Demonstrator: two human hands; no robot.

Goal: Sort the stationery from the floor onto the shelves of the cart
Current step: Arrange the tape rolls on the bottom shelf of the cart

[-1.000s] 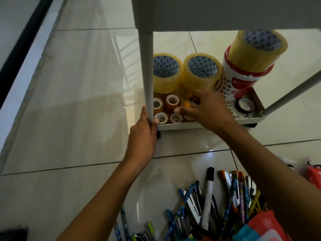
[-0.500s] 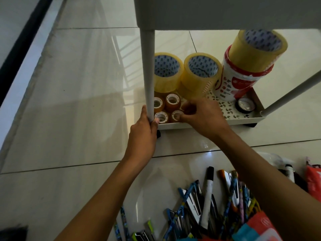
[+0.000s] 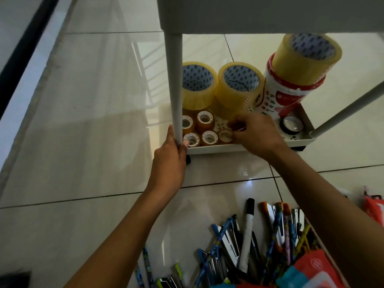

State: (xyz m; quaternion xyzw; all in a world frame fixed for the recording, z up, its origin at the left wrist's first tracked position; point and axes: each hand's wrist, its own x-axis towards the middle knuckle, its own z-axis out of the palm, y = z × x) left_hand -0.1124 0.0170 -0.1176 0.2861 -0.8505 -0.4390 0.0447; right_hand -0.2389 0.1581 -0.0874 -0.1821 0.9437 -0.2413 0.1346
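Note:
The white cart's bottom tray [image 3: 218,149] holds two big yellow tape rolls [image 3: 197,84], a third one on top of a red-and-white canister [image 3: 278,96], a black tape roll [image 3: 291,124] and several small amber tape rolls [image 3: 204,119]. My left hand [image 3: 169,163] grips the cart's front left post [image 3: 175,80] just above the tray. Reaching into the tray, my right hand [image 3: 255,136] pinches a small brownish tape roll [image 3: 236,126] beside the front row of small rolls. Pens, pencils and a white marker [image 3: 247,231] lie in a heap on the floor.
The cart's upper shelf [image 3: 270,13] overhangs the tray, and a slanted post [image 3: 349,113] stands at its right. Red and teal packets [image 3: 307,271] lie at the bottom right, with a red packet [image 3: 374,208] at the right edge. Glossy tiled floor stretches to the left.
My right hand has shifted right along the front of the tray, uncovering another small roll in the front row. My left hand has stayed on the post.

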